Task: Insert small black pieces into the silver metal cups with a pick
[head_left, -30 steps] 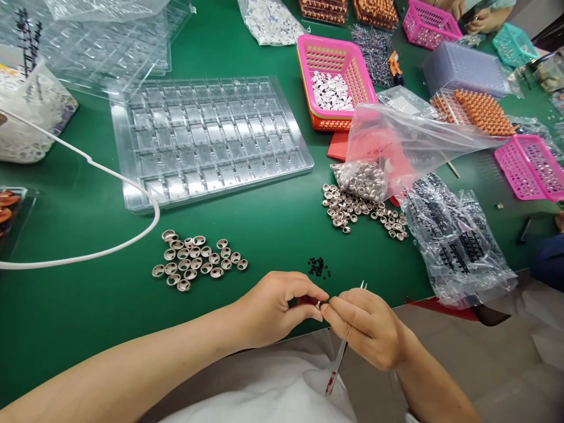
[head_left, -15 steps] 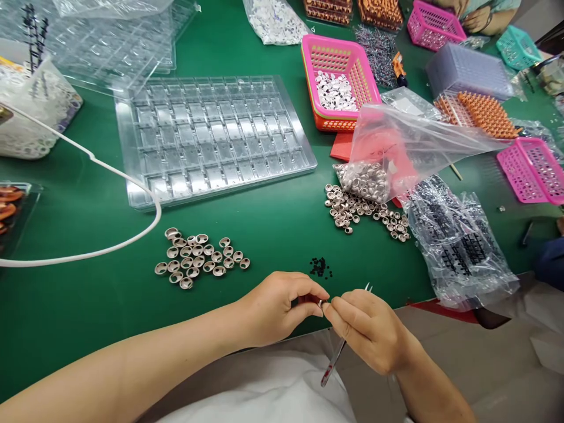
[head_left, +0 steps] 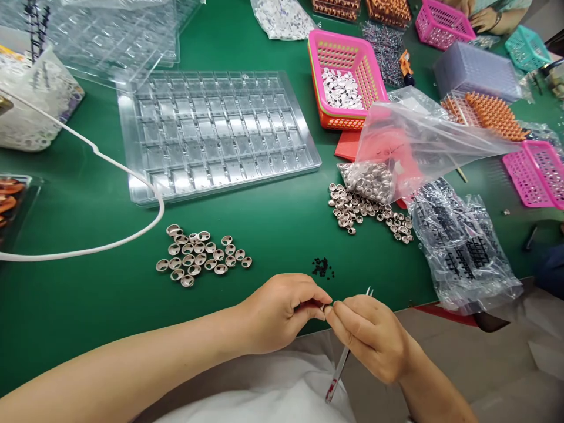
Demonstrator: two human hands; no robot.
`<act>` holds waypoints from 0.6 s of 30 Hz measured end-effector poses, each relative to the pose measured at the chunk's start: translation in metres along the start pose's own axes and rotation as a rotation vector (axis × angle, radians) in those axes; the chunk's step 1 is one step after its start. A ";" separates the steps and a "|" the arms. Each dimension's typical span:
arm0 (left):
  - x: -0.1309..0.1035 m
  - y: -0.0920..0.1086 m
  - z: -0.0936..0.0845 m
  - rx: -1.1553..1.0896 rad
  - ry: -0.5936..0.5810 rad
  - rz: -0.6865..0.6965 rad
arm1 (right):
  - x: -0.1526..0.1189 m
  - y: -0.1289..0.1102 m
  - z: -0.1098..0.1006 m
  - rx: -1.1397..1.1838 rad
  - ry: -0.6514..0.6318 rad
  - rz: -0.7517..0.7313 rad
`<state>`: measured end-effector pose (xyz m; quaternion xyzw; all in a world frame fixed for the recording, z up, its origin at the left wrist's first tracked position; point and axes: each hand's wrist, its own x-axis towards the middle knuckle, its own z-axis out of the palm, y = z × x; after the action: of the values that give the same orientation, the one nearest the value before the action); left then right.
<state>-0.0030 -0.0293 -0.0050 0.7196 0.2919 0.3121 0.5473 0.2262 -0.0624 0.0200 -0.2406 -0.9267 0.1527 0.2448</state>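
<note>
The left hand [head_left: 275, 311] pinches a small shiny piece [head_left: 325, 307] between thumb and forefinger, mostly hidden by the fingertips, just off the front edge of the table. The right hand [head_left: 374, 332] meets it there with thumb and fingertips bunched; whether they grip the piece too, I cannot tell. The same hand holds metal tweezers [head_left: 335, 376] tucked through its curled fingers, points up and handle hanging down. With so little surface to hold, the piece could slip if either hand presses off-centre, and might drop towards the lap. The tweezers could snag or slide if the right grip loosens. Just beyond lie tiny black bits [head_left: 323, 267], easily scattered by a brushing knuckle. Farther out are loose silvery ring-like cups [head_left: 198, 252] to the left, more cups [head_left: 346, 208] to the right, and a clear compartment tray [head_left: 220, 135] behind.
</note>
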 end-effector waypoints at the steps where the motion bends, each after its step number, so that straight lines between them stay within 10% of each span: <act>1: 0.000 0.000 0.001 0.002 0.010 0.009 | 0.000 0.000 0.000 0.010 -0.003 0.003; 18: 0.004 0.000 -0.001 0.010 -0.005 -0.026 | 0.004 0.005 0.003 -0.021 0.027 -0.012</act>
<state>-0.0017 -0.0256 -0.0042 0.7190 0.3015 0.3018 0.5487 0.2232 -0.0566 0.0165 -0.2398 -0.9263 0.1384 0.2558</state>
